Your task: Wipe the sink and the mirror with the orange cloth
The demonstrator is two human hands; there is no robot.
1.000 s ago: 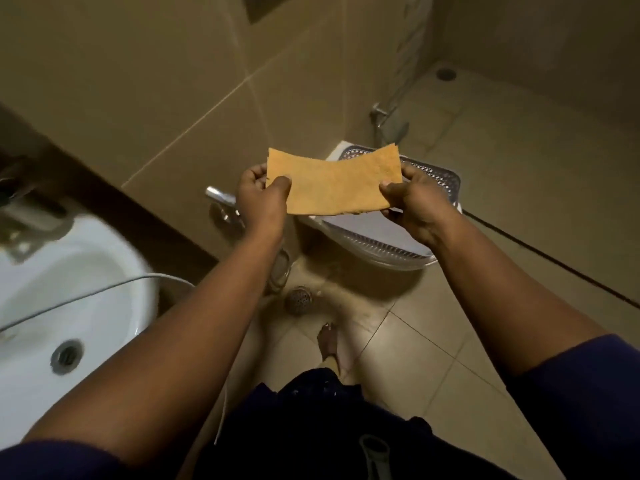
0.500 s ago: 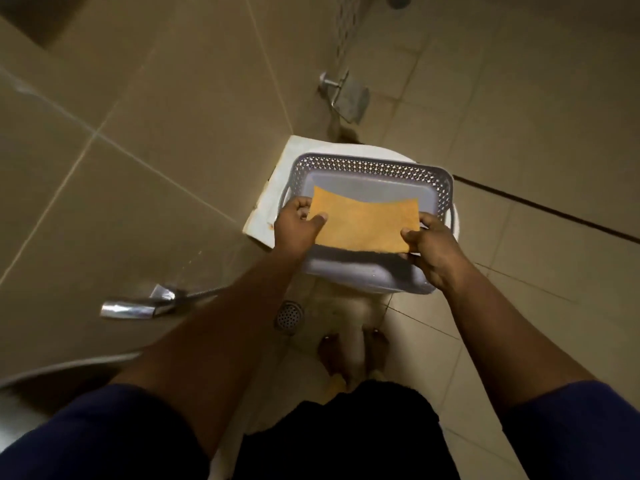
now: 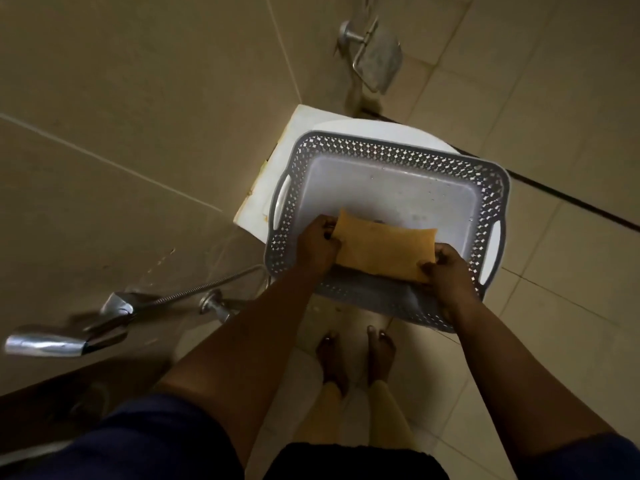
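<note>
The orange cloth (image 3: pixel 384 250) is folded into a flat rectangle and hangs low inside a grey plastic basket (image 3: pixel 391 157). My left hand (image 3: pixel 317 245) pinches its left end and my right hand (image 3: pixel 448 271) pinches its right end, both over the basket's near side. The basket rests on a closed white toilet lid (image 3: pixel 304 133). The sink and the mirror are out of view.
A chrome spray handle (image 3: pixel 52 342) with a metal hose (image 3: pixel 197 289) hangs on the tiled wall at the left. A metal paper holder (image 3: pixel 377 58) sticks out of the wall at the top. My bare feet (image 3: pixel 356 355) stand on the tiled floor below the basket.
Both hands carried the cloth from chest height down into the basket. The view swung right and down, so the white sink left the frame.
</note>
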